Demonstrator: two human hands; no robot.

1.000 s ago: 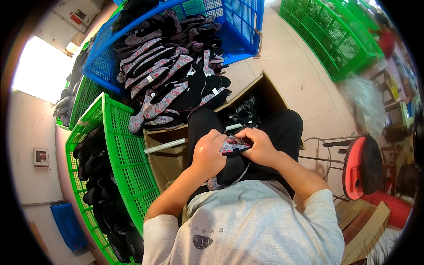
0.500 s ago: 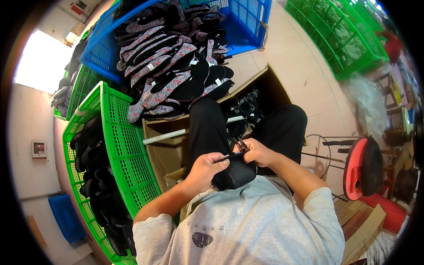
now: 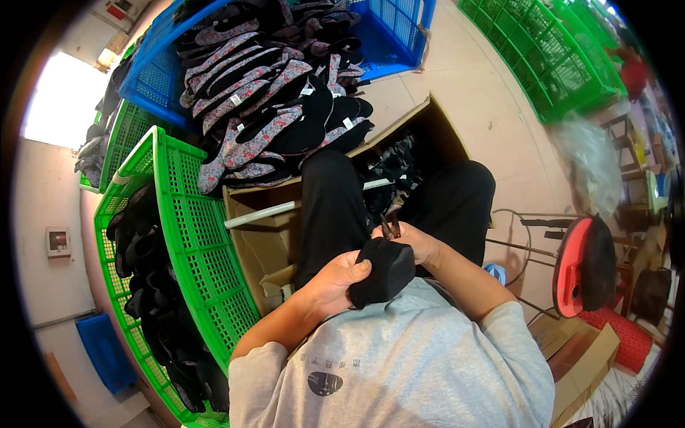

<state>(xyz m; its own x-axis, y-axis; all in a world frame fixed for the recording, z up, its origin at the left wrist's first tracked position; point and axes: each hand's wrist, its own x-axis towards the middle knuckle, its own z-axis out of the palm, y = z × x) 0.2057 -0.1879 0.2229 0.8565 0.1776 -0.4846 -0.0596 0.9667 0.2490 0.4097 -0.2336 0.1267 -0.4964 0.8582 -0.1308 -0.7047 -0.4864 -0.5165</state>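
Head view is showing the left hand (image 3: 334,282) pinching a black cloth piece (image 3: 384,272) in front of the grey shirt (image 3: 407,349), while the right hand (image 3: 416,244) is holding small dark snips (image 3: 391,227) just beside it, and flowery cloth pieces (image 3: 246,148) are lying in a big heap past the knees (image 3: 330,175).

Workshop or small factory floor, sewn goods. Evidence: blue mesh plastic crate (image 3: 399,36), with a heap of floral-and-black stitched fabric pieces (image 3: 267,134) bearing white labels; green mesh crate (image 3: 203,239), left, holding black fabric pieces (image 3: 163,324); further green crates (image 3: 542,68), upper right; open cardboard box (image 3: 448,135); small dark snips (image 3: 389,227) in the right hand (image 3: 417,244); round red-and-black metal-legged stool (image 3: 569,267); clear plastic bag (image 3: 589,160); pale tiled floor (image 3: 503,139).
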